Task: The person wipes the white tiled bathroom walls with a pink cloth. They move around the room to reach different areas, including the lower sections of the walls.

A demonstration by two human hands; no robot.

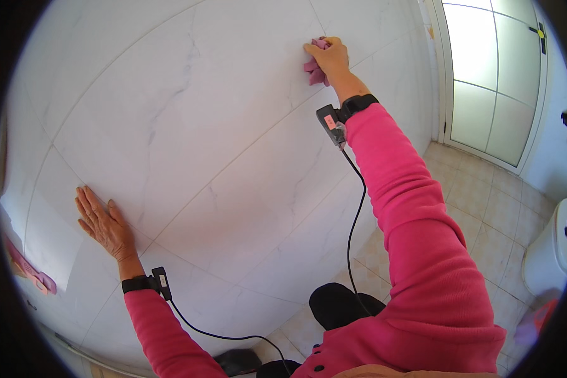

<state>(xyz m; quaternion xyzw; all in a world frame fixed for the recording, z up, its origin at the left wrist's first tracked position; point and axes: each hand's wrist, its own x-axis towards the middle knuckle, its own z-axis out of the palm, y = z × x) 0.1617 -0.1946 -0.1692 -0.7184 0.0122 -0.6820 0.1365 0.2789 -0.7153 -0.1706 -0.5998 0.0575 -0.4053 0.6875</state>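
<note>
Soft, crumpled pink cloth bunched in the right hand's closed grip, against the tiled wall toward its edge by the door.
The cloth could slip if that grip loosens, or the thin black cable could snag; the left hand lies open, holding nothing, on glossy, grey-veined white tiling.

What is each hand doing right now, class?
Left hand: open, palm against the tiled wall.
Right hand: closed on a pink cloth.
</note>
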